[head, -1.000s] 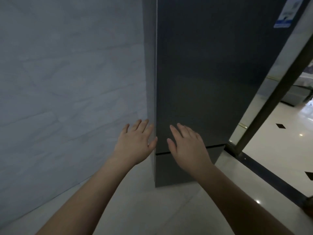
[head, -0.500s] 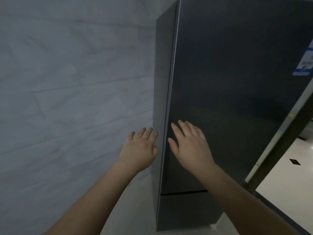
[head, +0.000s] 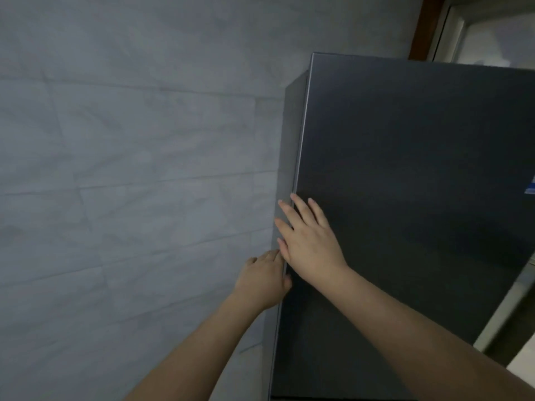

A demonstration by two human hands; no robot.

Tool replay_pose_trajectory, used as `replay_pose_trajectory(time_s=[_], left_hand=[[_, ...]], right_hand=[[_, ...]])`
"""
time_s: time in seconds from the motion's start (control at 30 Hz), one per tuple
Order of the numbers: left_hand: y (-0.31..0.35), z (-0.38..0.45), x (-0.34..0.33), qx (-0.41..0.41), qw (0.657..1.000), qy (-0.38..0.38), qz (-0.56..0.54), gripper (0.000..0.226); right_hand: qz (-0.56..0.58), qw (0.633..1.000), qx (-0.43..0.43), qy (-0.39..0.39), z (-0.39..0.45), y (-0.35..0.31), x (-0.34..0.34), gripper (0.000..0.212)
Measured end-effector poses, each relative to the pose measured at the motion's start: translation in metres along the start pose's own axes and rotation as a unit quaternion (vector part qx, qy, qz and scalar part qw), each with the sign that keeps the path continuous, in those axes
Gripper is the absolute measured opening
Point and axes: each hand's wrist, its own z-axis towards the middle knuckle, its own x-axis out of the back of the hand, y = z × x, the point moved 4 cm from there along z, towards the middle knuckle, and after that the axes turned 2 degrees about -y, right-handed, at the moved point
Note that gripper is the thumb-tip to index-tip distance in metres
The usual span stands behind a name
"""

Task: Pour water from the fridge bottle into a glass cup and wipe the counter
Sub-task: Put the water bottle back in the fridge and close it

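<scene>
Pretty dim shot overall, with a cold bluish-grey cast. The only bright spot is top right, where the window (head: 492, 33) is blown out to white, plus a pale strip low on the right edge. The fridge door (head: 419, 212) is nearly black with a faint soft sheen, no hard glare. The tiled wall (head: 130, 169) looks flat, smeary and low in detail. Edges bend from the wide lens, fingertips are a bit blurred, and shadows are soft.

Dark charcoal-grey fridge door (head: 405, 198) with a blue-and-white sticker (head: 530, 190); pale grey marbled wall tiles (head: 130, 169); reddish-brown door frame (head: 424, 24).
</scene>
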Motion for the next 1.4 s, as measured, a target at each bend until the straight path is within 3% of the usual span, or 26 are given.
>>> replay_pose_trajectory(time_s=[0.1,0.27,0.33,0.5,0.67,0.9,1.0,1.17,1.4], left_hand=[[0.007,0.007,-0.006,0.033,0.992,-0.008,-0.12,0.048],[0.005,0.019,-0.018,0.086,0.945,0.043,-0.314,0.04],[0.001,0.024,-0.024,0.115,0.93,0.05,-0.345,0.033],[-0.004,0.034,-0.027,0.14,0.935,0.092,-0.313,0.024],[-0.007,0.04,-0.027,0.115,0.945,0.09,-0.291,0.022],[-0.009,0.04,-0.027,0.08,0.943,0.068,-0.315,0.035],[-0.007,0.029,-0.027,0.044,0.945,0.06,-0.318,0.044],[0.002,-0.007,-0.024,-0.015,0.947,0.057,-0.317,0.04],[0.017,-0.055,-0.042,-0.165,0.942,0.088,-0.277,0.034]], right_hand=[[-0.065,0.996,0.041,-0.045,0.012,0.0,-0.013,0.042],[-0.18,0.975,0.094,-0.086,0.021,0.013,-0.016,0.042],[-0.204,0.968,0.109,-0.098,0.023,0.015,-0.015,0.039],[-0.229,0.962,0.109,-0.103,0.02,0.014,-0.006,0.038],[-0.214,0.966,0.091,-0.111,0.019,0.008,-0.004,0.036],[-0.202,0.97,0.07,-0.118,0.02,0.002,-0.002,0.034],[-0.198,0.972,0.066,-0.108,0.011,0.0,0.003,0.033],[-0.174,0.982,0.063,-0.04,-0.022,-0.008,0.025,0.028],[-0.137,0.987,0.001,-0.083,-0.083,-0.018,0.055,0.027]])
